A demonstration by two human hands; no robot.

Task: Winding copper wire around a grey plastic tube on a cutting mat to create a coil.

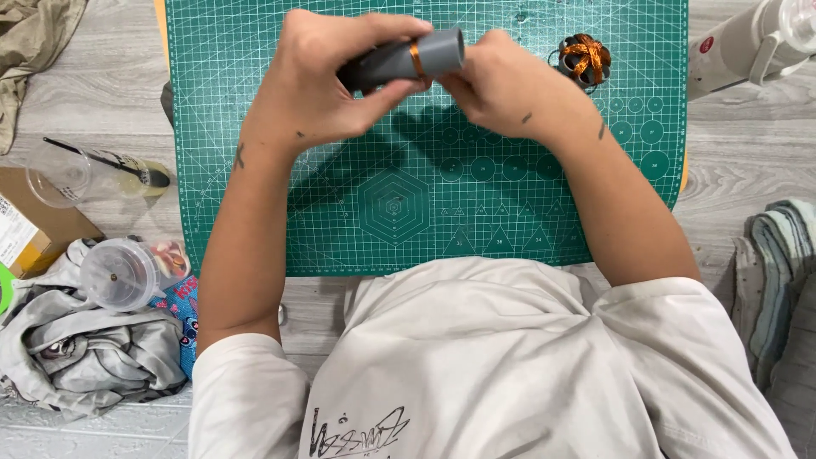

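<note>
Where fingers (442, 81) close, tube (406, 59) half-hidden.

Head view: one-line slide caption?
Left hand and right hand hold a grey tube with a copper band above a green cutting mat.

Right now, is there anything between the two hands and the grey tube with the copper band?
Nothing visible. The left hand grips the grey tube directly, and the right hand touches it near the copper band. Both are above the green cutting mat.

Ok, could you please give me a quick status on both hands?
Left hand grips grey tube. Right hand pinches its copper band. Green mat below, copper coil aside.
</note>
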